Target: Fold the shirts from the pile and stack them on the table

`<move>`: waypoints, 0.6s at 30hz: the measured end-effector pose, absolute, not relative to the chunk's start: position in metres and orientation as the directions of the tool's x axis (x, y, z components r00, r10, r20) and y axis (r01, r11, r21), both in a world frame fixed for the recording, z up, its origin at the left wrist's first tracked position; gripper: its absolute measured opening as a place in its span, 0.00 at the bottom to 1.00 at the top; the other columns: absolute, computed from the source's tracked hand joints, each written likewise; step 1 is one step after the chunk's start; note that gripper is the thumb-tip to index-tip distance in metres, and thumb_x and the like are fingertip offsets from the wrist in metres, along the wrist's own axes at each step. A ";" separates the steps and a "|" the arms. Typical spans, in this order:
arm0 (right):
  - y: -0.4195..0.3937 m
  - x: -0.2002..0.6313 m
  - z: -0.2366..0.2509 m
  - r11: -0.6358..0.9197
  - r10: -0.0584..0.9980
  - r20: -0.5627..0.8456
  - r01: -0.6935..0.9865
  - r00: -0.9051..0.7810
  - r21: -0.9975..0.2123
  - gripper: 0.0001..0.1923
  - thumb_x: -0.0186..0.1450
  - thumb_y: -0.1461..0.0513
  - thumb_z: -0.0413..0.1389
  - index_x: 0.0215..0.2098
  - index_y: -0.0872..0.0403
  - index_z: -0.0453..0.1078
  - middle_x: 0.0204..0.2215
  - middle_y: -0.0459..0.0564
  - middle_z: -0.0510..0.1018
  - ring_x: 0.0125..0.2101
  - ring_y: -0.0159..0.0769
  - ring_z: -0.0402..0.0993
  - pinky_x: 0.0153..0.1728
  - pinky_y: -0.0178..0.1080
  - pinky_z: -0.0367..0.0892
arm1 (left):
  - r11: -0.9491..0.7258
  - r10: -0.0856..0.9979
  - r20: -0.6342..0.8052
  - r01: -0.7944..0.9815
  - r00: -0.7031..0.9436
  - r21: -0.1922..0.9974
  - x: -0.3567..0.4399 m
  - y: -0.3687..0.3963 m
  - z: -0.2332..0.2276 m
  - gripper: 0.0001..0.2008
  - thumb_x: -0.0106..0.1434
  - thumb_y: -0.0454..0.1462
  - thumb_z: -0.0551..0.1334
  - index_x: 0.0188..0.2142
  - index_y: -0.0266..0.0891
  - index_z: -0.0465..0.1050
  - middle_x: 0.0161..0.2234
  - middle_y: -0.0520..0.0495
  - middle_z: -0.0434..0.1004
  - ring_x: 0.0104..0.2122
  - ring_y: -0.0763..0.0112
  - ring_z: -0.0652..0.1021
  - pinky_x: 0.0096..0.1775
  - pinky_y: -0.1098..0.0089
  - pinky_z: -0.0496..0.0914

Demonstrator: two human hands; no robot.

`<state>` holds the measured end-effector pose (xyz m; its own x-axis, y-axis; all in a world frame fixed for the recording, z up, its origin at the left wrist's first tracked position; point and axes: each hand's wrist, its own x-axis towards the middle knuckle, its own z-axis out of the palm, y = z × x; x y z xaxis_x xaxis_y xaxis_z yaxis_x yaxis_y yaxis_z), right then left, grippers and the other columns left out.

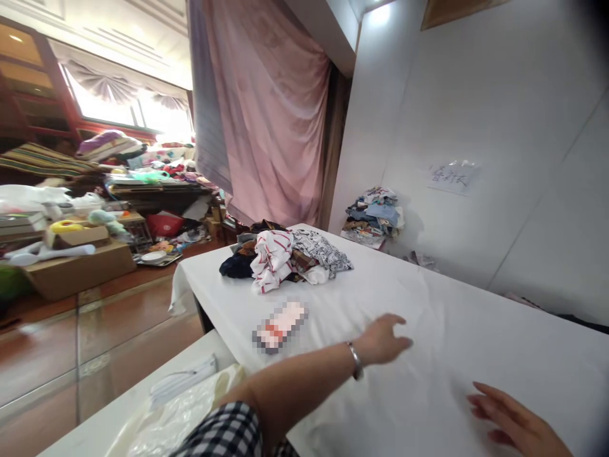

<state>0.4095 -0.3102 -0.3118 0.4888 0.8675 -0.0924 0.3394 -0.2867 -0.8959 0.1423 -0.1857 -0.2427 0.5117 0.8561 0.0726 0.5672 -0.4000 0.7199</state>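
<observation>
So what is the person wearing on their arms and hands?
The left hand is bare, with a silver bangle on the wrist and a black-and-white checked sleeve up by the elbow. The right hand is bare too, with no ring or sleeve in view.

The left arm wears a short sleeve (223, 431) with a check pattern of dark blue or black and white squares. The sleeve ends far behind the fingers, above the elbow, and the forearm below it is bare. A thin silver bracelet (354, 360) sits around the wrist, just behind the left hand (380, 341). The right hand (516, 422) is bare; no ring shows on its fingers, and its sleeve is out of view.
</observation>
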 end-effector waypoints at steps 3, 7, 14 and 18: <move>-0.288 0.382 -0.330 -0.182 0.931 0.001 0.464 0.366 -0.867 0.17 0.42 0.43 0.62 0.32 0.24 0.76 0.48 0.47 0.80 0.52 0.55 0.74 0.49 0.52 0.72 | -0.450 0.890 0.218 0.701 0.400 0.553 0.095 -0.135 -0.220 0.25 0.61 0.41 0.62 0.57 0.41 0.68 0.59 0.44 0.70 0.57 0.63 0.72 0.59 0.66 0.65; -0.282 0.371 -0.367 -0.001 0.944 0.205 0.626 0.257 -0.780 0.19 0.45 0.43 0.62 0.37 0.15 0.73 0.52 0.42 0.77 0.57 0.52 0.68 0.59 0.53 0.62 | -0.356 0.918 0.314 0.856 0.243 0.376 0.028 -0.070 -0.209 0.22 0.61 0.33 0.58 0.56 0.38 0.67 0.64 0.36 0.62 0.62 0.53 0.63 0.62 0.52 0.58; -0.276 0.378 -0.395 0.147 0.922 0.370 0.783 0.112 -0.605 0.21 0.51 0.43 0.57 0.43 0.09 0.67 0.52 0.40 0.77 0.55 0.53 0.70 0.54 0.61 0.66 | -0.321 0.896 0.380 0.928 0.232 0.190 -0.007 -0.011 -0.216 0.28 0.61 0.29 0.54 0.62 0.43 0.62 0.69 0.39 0.50 0.66 0.54 0.54 0.61 0.48 0.55; -0.276 0.375 -0.391 0.195 0.888 0.452 0.824 0.082 -0.532 0.23 0.54 0.44 0.55 0.46 0.08 0.64 0.51 0.37 0.77 0.53 0.53 0.72 0.50 0.60 0.70 | -0.331 0.896 0.375 0.921 0.238 0.204 0.007 0.004 -0.218 0.25 0.61 0.29 0.54 0.56 0.47 0.69 0.69 0.44 0.51 0.66 0.55 0.55 0.60 0.48 0.56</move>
